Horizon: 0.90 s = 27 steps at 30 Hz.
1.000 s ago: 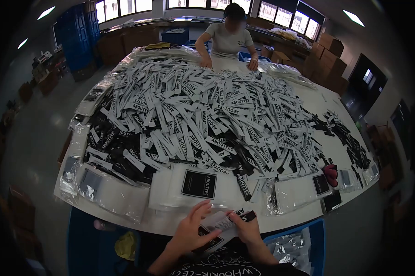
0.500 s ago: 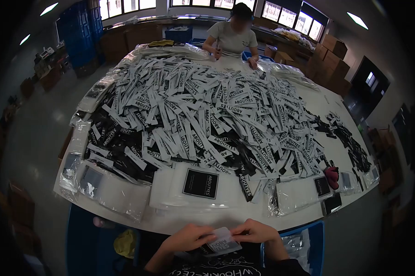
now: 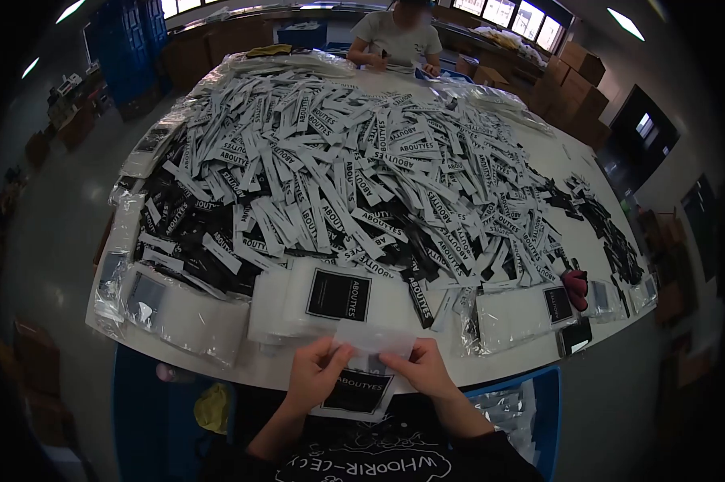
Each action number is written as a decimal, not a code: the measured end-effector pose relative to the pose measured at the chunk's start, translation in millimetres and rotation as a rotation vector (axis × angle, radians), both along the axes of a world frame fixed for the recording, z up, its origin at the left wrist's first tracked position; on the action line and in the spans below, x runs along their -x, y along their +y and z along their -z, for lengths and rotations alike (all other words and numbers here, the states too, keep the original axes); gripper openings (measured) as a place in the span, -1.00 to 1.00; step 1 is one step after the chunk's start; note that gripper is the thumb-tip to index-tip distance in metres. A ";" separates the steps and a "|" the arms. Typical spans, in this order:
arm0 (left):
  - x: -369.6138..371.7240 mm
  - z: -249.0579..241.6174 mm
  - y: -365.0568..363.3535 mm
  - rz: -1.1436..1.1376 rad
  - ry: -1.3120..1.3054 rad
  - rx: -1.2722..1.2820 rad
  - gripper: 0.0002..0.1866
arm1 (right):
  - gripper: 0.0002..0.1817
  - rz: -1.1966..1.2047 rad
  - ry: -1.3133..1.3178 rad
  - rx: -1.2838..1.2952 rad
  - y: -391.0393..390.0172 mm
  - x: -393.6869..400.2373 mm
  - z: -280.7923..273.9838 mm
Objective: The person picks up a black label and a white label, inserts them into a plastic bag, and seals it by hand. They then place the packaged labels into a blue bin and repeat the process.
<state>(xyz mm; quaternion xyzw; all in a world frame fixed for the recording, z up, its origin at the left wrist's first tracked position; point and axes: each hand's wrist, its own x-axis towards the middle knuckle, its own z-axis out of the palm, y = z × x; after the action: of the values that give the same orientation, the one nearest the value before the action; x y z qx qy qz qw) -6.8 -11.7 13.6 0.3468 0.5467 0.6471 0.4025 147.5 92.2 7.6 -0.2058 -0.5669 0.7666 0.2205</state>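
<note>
My left hand and my right hand pinch the two sides of a translucent bag with a black ABOUTYES panel, held upright near the table's front edge. Its pale upper flap stands up between my thumbs. Just beyond it lies a stack of similar bags, its top one showing a black label. Behind that spreads a large heap of white and black ABOUTYES strips.
Packs of clear bags lie on the white table at left and right, beside a dark red object. Blue bins sit below the front edge. A person is at the far side.
Both hands have moved up toward the table with the bag, which now hangs with its black panel visible and its flap raised. The view has tilted slightly downward.
</note>
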 end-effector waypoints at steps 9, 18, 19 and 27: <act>0.4 1.0 -0.3 0.019 0.180 -0.092 -0.85 | -0.81 0.152 -0.066 -0.209 -10.9 7.2 -3.4; -15.6 12.2 -0.6 -0.009 0.354 0.005 -0.84 | -0.81 0.237 -0.069 -0.090 -14.7 -13.6 1.7; -19.0 14.3 -0.4 0.008 0.348 0.024 -0.82 | -0.80 0.193 -0.155 -0.060 -11.6 -21.4 1.6; -6.3 25.4 9.3 0.167 0.390 -0.010 -0.72 | -0.55 -0.329 -1.062 -0.666 12.0 -138.9 -66.5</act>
<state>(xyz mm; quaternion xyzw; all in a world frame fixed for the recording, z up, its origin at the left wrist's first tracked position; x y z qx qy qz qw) -0.5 -2.4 -11.9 0.5118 0.5803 0.5348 0.3396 286.4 104.2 74.0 -0.3881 -0.8303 0.3674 -0.1583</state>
